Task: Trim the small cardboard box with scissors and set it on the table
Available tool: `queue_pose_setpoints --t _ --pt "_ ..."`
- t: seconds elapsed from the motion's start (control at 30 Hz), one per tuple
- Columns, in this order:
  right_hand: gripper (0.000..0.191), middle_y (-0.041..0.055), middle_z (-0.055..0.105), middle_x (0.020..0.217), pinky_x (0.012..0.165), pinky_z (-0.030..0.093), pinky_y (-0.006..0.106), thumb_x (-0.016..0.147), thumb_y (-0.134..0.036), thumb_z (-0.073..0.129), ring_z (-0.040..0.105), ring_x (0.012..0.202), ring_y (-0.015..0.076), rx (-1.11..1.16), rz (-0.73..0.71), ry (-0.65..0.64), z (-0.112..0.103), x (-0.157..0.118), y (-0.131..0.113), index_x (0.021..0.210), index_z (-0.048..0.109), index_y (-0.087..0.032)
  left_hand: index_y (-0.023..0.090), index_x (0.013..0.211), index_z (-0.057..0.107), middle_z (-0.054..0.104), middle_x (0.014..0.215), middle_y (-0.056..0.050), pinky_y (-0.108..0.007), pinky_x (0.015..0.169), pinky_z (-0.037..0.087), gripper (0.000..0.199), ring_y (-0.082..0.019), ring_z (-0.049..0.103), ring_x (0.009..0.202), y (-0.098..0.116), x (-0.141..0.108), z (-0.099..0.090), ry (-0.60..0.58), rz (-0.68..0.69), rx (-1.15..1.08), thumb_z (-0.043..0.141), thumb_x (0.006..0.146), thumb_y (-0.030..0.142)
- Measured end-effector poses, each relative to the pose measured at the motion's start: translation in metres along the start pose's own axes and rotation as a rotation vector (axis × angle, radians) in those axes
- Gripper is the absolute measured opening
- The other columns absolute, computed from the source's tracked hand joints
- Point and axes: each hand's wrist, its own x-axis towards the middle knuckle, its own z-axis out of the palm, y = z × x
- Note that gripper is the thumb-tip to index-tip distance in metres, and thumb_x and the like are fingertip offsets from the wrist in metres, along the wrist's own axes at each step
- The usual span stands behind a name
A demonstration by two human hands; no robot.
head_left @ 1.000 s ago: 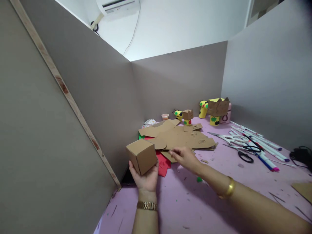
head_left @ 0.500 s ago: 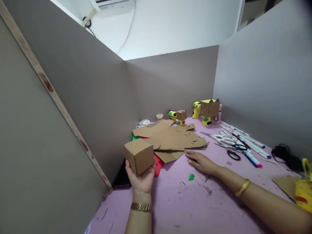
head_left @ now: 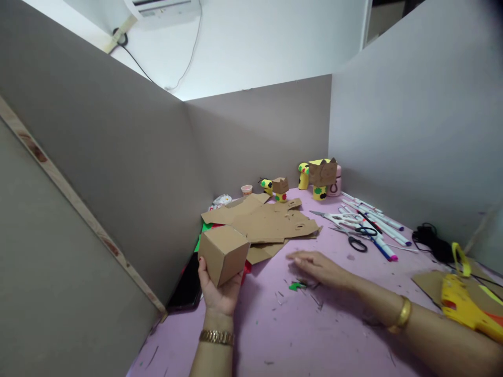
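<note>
The box (head_left: 223, 254) has turned slightly, showing more of its left face, and sits left of lower centre in the cupped left hand (head_left: 220, 298); light, even support should spare its edges. The right hand (head_left: 319, 268), spread loosely and seemingly empty, is beside the green scrap (head_left: 294, 286), near the cardboard (head_left: 271, 222) at mid-frame.

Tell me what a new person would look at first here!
Probably the plain cardboard cube, held up over the near left part of the table in the person's left grip. Next might come the bright yellow tool at the far right, beside the person's right forearm. At the back, a cardboard face with pointy ears stands out in front of a pink bottle.
</note>
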Motion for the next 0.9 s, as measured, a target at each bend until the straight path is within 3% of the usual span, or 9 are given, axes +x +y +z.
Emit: queue_pose_setpoints --t 0.1,0.23,0.33,0.43,0.57,0.7,0.8,0.87,0.9 --pt "0.030 0.0081 0.055 0.130 0.093 0.046 0.050 0.092 -0.031 0.057 0.057 0.111 0.0253 -0.012 -0.006 -0.016 -0.004 -0.009 -0.004 0.120 0.056 -0.021 0.026 0.101 0.067 0.077 0.084 -0.004 -0.038 0.063 0.058 0.025 -0.023 0.071 0.073 -0.008 -0.006 0.004 -0.027 0.015 0.092 0.054 0.084 0.038" --pt "0.025 0.0069 0.061 0.122 0.091 0.048 0.047 0.091 -0.031 0.058 0.060 0.107 0.0233 0.027 -0.056 -0.100 -0.003 -0.028 -0.012 0.113 0.061 -0.019 0.024 0.100 0.067 0.075 0.084 -0.002 -0.031 0.067 0.057 0.020 -0.018 0.070 0.075 -0.020 -0.012 0.011 -0.067 0.042 0.293 0.058 0.083 0.031" --pt "0.024 0.0062 0.063 0.117 0.087 0.050 0.045 0.093 -0.032 0.056 0.062 0.102 0.0224 0.039 0.056 0.052 -0.017 -0.040 -0.004 0.111 0.061 -0.018 0.020 0.100 0.067 0.073 0.093 -0.007 -0.029 0.070 0.054 0.027 -0.019 0.068 0.078 -0.031 -0.010 0.028 -0.132 0.046 0.530 0.069 0.074 0.026" --pt "0.026 0.0057 0.063 0.114 0.082 0.053 0.043 0.092 -0.034 0.057 0.063 0.096 0.0216 0.042 0.227 0.245 -0.041 -0.051 0.018 0.112 0.060 -0.018 0.021 0.109 0.066 0.067 0.112 -0.011 -0.033 0.086 0.048 0.057 -0.027 0.062 0.101 -0.046 -0.006 0.059 -0.251 0.117 0.809 0.083 0.055 0.015" --pt "0.026 0.0062 0.063 0.113 0.084 0.052 0.044 0.093 -0.034 0.056 0.063 0.097 0.0216 0.064 0.345 0.402 -0.061 -0.064 0.035 0.112 0.059 -0.017 0.022 0.104 0.070 0.066 0.112 -0.012 -0.047 0.109 0.026 0.072 -0.039 0.048 0.120 -0.077 -0.004 0.096 -0.501 0.210 1.151 0.087 0.035 0.009" --pt "0.028 0.0066 0.063 0.116 0.084 0.052 0.045 0.093 -0.034 0.056 0.063 0.098 0.0219 0.069 0.360 0.434 -0.064 -0.074 0.031 0.115 0.059 -0.017 0.022 0.107 0.068 0.063 0.124 -0.017 -0.061 0.111 0.009 0.070 -0.044 0.042 0.128 -0.109 -0.001 0.108 -0.721 0.227 1.398 0.084 0.039 0.017" --pt "0.027 0.0065 0.063 0.116 0.084 0.052 0.044 0.093 -0.034 0.056 0.063 0.099 0.0220 0.038 0.367 0.432 -0.068 -0.078 0.031 0.114 0.059 -0.017 0.021 0.125 0.057 0.043 0.147 -0.018 -0.063 0.110 -0.010 0.091 -0.043 0.022 0.141 -0.111 0.003 0.108 -0.812 0.229 1.529 0.086 0.039 0.024" --pt "0.026 0.0062 0.063 0.116 0.084 0.052 0.043 0.093 -0.034 0.056 0.063 0.098 0.0218 0.001 0.374 0.422 -0.072 -0.079 0.036 0.113 0.060 -0.018 0.021 0.138 0.042 0.029 0.155 -0.015 -0.058 0.113 -0.010 0.094 -0.036 0.012 0.145 -0.100 0.002 0.102 -0.806 0.257 1.589 0.081 0.054 0.038" --pt "0.026 0.0062 0.062 0.116 0.084 0.052 0.043 0.093 -0.033 0.056 0.063 0.098 0.0218 -0.021 0.376 0.417 -0.074 -0.079 0.040 0.113 0.060 -0.018 0.019 0.141 0.036 0.026 0.156 -0.014 -0.053 0.116 -0.003 0.085 -0.031 0.013 0.146 -0.093 0.000 0.096 -0.777 0.275 1.611 0.071 0.068 0.044"
